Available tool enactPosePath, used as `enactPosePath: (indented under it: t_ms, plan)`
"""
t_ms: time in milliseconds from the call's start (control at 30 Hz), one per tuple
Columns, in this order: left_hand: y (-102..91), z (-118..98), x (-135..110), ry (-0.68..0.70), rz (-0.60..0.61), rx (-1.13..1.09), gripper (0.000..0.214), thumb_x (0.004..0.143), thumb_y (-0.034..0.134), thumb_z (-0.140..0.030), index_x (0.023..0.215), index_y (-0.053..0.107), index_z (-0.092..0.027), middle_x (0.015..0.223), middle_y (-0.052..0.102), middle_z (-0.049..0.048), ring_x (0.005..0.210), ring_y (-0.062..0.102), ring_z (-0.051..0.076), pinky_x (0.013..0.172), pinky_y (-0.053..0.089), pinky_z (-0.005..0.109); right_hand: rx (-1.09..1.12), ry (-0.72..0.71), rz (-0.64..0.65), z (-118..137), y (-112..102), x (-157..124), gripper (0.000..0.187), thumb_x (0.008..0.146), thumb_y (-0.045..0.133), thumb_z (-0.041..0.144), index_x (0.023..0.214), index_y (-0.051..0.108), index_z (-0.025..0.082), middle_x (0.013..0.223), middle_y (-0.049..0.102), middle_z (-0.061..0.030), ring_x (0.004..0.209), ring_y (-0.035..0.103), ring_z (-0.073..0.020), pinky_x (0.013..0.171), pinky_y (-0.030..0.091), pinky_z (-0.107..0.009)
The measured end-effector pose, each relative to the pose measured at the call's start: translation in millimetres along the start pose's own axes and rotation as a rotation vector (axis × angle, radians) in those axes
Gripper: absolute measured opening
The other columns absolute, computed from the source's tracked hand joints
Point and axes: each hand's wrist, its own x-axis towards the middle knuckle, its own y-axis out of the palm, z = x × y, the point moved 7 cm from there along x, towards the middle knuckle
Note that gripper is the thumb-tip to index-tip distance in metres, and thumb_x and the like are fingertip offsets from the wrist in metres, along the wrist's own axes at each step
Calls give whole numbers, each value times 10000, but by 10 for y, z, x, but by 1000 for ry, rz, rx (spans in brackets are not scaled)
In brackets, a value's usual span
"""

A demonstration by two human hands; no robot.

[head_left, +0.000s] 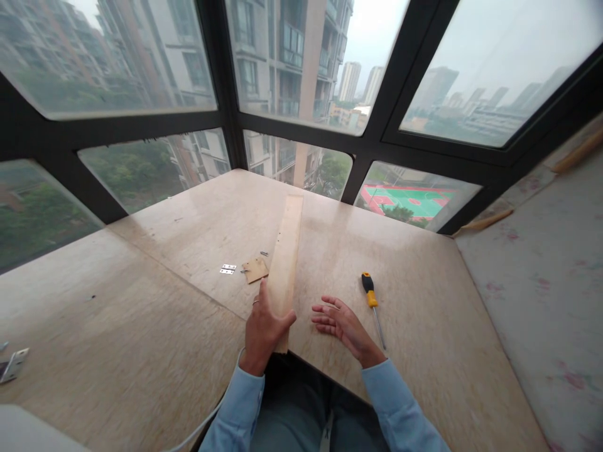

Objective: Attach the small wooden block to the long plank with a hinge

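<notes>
A long pale wooden board (pixel 286 251) lies lengthwise on the stone-like sill, pointing away from me, with small dark holes along its left side. My left hand (pixel 266 326) grips its near end, thumb on the right edge and fingers on the left. To the right of the board, my right hand (pixel 342 326) is raised with fingers apart and nothing in it. Left of the board are a small square wooden piece (pixel 255 270), a few screws (pixel 264 253) and a silver hinge (pixel 228 269). A yellow-and-black screwdriver (pixel 372 298) rests right of my right hand.
A metal hardware piece (pixel 14 365) lies at the far left, above a white object (pixel 32 433) at the lower left corner. A white cable (pixel 202 427) runs past my left sleeve. Dark window frames (pixel 230 94) border the sill, and a papered wall (pixel 532 301) stands at right.
</notes>
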Motion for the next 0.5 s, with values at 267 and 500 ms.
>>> enactPosePath:
  t_ms: [267,500]
  plan:
    - [105,-27,65,-41,28,8,1030,724,694,-414,1527,138,-87,1326,522,235,1153,574,344,880,484,409,63,-13,10,-68,-69,15,545,763,757,342,1191,466,172,1102,677,-135,906,696,-203,848,513,-354]
    - [125,-27,102,-34,23,20,1011,723,688,-401,1524,156,-90,1348,512,229,1158,571,340,882,481,394,89,-30,21,-88,-112,19,524,757,765,349,1169,495,173,1080,686,-125,911,692,-199,862,500,-356]
